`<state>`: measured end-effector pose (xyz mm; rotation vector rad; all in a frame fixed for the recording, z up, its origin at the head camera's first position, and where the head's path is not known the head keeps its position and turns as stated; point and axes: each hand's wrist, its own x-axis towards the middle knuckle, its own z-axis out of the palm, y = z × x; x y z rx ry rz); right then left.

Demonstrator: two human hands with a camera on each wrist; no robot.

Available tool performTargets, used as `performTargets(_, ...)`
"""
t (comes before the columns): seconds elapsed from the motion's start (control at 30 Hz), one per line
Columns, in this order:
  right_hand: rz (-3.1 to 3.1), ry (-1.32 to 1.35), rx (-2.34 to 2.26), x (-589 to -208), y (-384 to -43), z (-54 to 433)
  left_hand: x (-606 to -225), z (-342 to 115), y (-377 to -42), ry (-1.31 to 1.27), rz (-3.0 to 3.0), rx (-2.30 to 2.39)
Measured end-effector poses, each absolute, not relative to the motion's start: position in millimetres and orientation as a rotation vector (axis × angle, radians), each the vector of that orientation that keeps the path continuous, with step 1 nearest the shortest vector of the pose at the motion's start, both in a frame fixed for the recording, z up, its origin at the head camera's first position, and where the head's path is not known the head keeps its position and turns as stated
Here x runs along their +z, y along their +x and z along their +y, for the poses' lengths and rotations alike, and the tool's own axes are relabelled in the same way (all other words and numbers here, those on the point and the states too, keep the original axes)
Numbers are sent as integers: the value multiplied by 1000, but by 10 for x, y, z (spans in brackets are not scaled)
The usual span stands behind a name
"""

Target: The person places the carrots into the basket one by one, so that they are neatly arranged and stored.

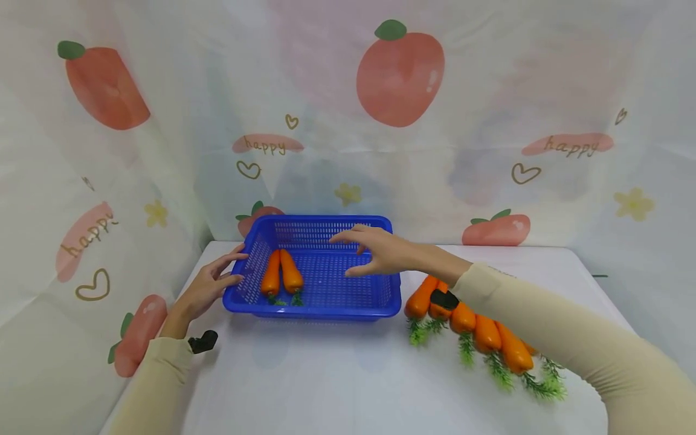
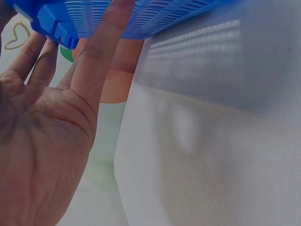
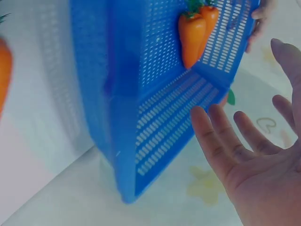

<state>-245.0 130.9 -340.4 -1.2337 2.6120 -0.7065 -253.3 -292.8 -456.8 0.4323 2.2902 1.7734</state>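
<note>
Two orange toy carrots (image 1: pixel 281 272) with green tops lie side by side in the left half of a blue slotted plastic basket (image 1: pixel 315 313). At the basket's left end, my left hand (image 1: pixel 203 291) touches the rim with its extended fingers and thumb; the left wrist view shows the thumb (image 2: pixel 101 52) against the outer side. Over the basket's right half hovers my right hand (image 1: pixel 380 251), fingers and thumb spread apart, holding nothing. In the right wrist view its empty palm (image 3: pixel 268 183) faces the basket's end wall.
Several more carrots (image 1: pixel 486 333) with leafy green tops lie in a row on the white table (image 1: pixel 304 386) right of the basket, partly under the right sleeve (image 1: pixel 544 320). A fruit-printed cloth (image 1: pixel 326 72) hangs behind and along the left side.
</note>
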Motion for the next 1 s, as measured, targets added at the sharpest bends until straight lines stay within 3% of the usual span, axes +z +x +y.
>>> performTargets(1.0, 2824, -899, -867, -3399, -1896, 2765, -4598, -2943, -2542, 416, 2254, 1802)
